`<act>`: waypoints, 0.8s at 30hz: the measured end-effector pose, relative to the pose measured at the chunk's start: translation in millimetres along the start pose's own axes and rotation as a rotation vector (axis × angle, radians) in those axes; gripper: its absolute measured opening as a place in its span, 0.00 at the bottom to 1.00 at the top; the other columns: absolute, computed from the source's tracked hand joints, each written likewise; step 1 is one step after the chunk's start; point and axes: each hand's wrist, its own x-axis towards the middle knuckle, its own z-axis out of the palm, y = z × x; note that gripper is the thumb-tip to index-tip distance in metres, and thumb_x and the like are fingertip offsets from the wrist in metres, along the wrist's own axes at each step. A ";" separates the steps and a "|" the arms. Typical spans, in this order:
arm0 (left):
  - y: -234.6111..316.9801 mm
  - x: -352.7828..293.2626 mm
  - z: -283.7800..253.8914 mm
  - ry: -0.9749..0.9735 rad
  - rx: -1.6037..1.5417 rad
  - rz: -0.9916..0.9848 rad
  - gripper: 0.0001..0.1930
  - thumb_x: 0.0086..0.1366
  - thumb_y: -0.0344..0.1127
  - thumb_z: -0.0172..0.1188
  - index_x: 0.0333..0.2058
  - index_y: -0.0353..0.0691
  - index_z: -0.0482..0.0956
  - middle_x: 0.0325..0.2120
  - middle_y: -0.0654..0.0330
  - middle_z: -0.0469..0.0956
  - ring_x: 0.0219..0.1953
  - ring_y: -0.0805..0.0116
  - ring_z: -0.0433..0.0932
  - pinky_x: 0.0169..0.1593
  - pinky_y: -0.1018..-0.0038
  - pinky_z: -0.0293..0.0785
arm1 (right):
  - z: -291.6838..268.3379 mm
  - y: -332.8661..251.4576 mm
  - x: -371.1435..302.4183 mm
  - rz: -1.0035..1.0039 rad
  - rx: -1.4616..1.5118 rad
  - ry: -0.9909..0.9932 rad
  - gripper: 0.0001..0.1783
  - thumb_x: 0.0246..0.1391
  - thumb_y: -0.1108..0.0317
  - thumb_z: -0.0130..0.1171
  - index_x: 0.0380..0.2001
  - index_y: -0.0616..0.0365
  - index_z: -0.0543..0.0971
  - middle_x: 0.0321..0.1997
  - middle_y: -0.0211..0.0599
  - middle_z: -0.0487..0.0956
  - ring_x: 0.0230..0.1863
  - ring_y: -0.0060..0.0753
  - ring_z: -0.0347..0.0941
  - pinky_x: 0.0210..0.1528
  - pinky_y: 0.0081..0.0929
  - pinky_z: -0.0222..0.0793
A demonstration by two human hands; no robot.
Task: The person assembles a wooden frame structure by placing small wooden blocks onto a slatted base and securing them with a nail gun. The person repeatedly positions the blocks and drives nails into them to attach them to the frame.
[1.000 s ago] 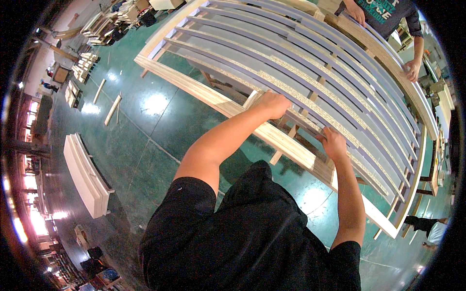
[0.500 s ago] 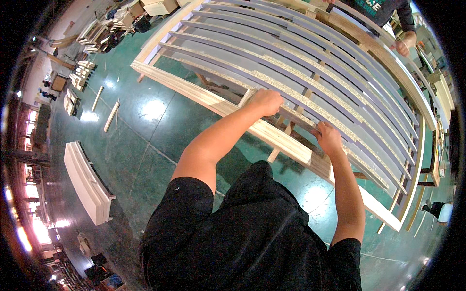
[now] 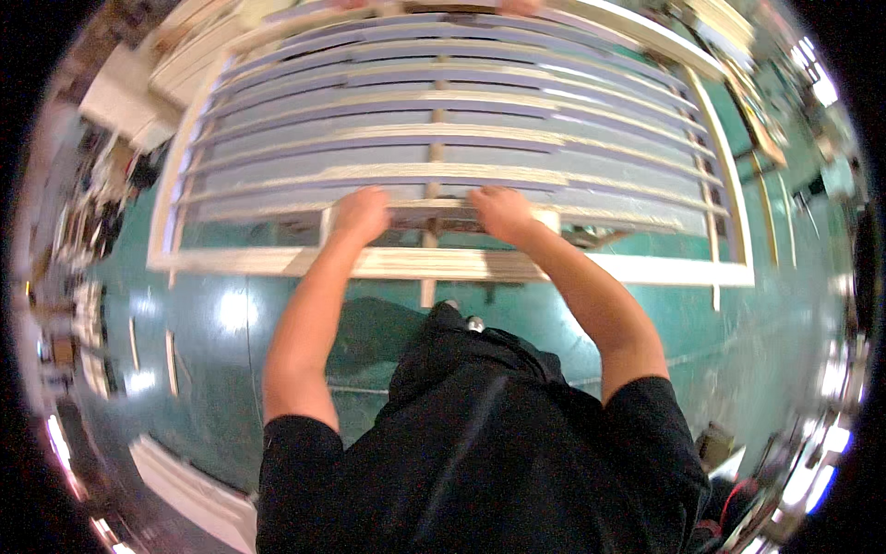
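A large pale wooden frame [image 3: 646, 270] lies in front of me, crossed lengthwise by several thin slats with grey-violet sides. At its near side, just beyond the front rail, my left hand [image 3: 363, 215] curls its fingers over a wooden slat [image 3: 406, 211]. To the right, my right hand [image 3: 503, 214] grips the same slat, fingers bent over the top. Short pale block-like pieces show beside both hands; how they join the slat cannot be made out. Both hands are slightly blurred, and the fingertips are hidden behind the slat.
Another person's hand [image 3: 520, 7] is at the frame's far edge. Crossbars [image 3: 428, 293] stick out under the near rail. Stacked boards [image 3: 129, 97] stand at the far left, loose sticks [image 3: 172, 363] lie on the green floor, and white boards [image 3: 189, 494] sit at lower left.
My view has swung round, so the frame now lies nearly level across it. Both hands remain at the near slat, and the other person is now mostly out of view.
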 end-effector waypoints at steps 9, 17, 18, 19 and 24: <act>11.5 -6.5 -9.6 0.100 0.008 0.038 0.14 0.58 0.39 0.71 0.39 0.38 0.82 0.41 0.50 0.80 0.48 0.43 0.79 0.51 0.52 0.76 | 13.0 0.8 -8.1 -0.021 -0.037 0.191 0.13 0.60 0.60 0.56 0.45 0.50 0.78 0.46 0.43 0.84 0.50 0.49 0.83 0.50 0.49 0.76; 1.6 -5.8 -8.5 0.094 0.004 0.055 0.14 0.55 0.36 0.73 0.35 0.36 0.79 0.39 0.47 0.79 0.44 0.42 0.78 0.48 0.50 0.74 | 12.8 -7.6 -10.1 -0.034 -0.023 0.238 0.12 0.59 0.61 0.57 0.44 0.50 0.79 0.46 0.41 0.84 0.50 0.46 0.83 0.50 0.47 0.75; 4.6 -6.8 -8.8 0.062 0.009 0.043 0.15 0.56 0.36 0.73 0.36 0.35 0.79 0.40 0.46 0.79 0.46 0.41 0.77 0.50 0.51 0.74 | 13.5 -7.3 -10.1 -0.028 -0.032 0.231 0.12 0.58 0.61 0.57 0.45 0.50 0.79 0.46 0.41 0.83 0.50 0.45 0.83 0.49 0.48 0.75; 11.7 -5.4 -13.6 0.032 0.015 0.031 0.15 0.56 0.36 0.73 0.36 0.34 0.78 0.42 0.44 0.79 0.48 0.39 0.77 0.52 0.51 0.74 | 11.8 -6.0 -10.0 -0.021 -0.042 0.226 0.13 0.58 0.62 0.58 0.45 0.50 0.79 0.45 0.40 0.83 0.50 0.45 0.82 0.49 0.48 0.75; -3.6 -6.0 1.5 0.136 0.032 0.082 0.14 0.57 0.36 0.72 0.37 0.36 0.78 0.39 0.49 0.79 0.46 0.42 0.77 0.49 0.51 0.74 | 11.4 -7.3 -14.8 -0.046 -0.073 0.251 0.15 0.55 0.63 0.61 0.47 0.50 0.79 0.46 0.40 0.83 0.51 0.45 0.82 0.48 0.49 0.75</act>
